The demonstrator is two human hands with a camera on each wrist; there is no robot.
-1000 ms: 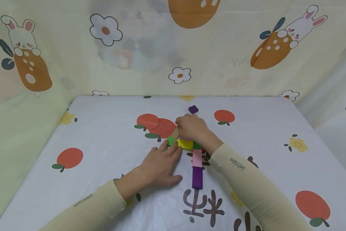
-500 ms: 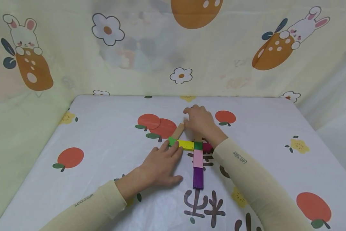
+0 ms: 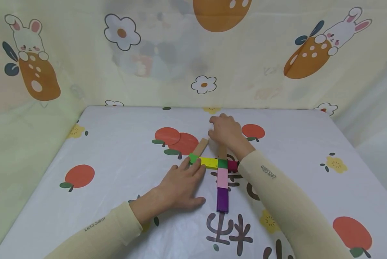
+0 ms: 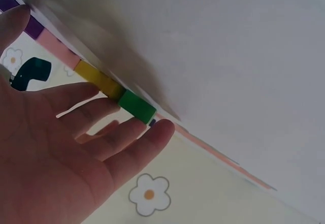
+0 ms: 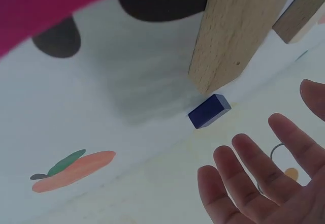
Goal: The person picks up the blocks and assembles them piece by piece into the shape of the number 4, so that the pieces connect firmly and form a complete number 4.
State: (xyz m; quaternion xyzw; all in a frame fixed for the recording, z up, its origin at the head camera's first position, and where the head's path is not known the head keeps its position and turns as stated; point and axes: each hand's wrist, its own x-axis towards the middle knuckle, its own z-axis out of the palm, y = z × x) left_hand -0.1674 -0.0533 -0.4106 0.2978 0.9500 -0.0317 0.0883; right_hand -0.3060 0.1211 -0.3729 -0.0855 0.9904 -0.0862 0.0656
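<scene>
My left hand (image 3: 180, 189) lies with fingers spread, its fingertips at the bright green block (image 3: 193, 158) and the yellow block (image 3: 209, 163). Joined to these in a row are a dark green block (image 3: 222, 164) and a magenta block (image 3: 233, 165). Below the dark green one come a pink block (image 3: 222, 178) and a purple block (image 3: 222, 199). Two plain wooden blocks point away from the row, one slanted (image 3: 201, 147), one straight (image 3: 222, 151). My right hand (image 3: 227, 132) hovers beyond them, fingers loosely bent and holding nothing. Near it, a small dark purple block (image 5: 208, 112) shows only in the right wrist view.
A white cloth (image 3: 115, 151) printed with fruit and flowers covers the table. Behind it hangs a cream curtain (image 3: 167, 72) with rabbit prints. Both sleeves reach in from the front.
My right hand has left the slanted wooden block and moved back and slightly right, over the small dark purple block, hiding it in the head view. My left hand stays in place.
</scene>
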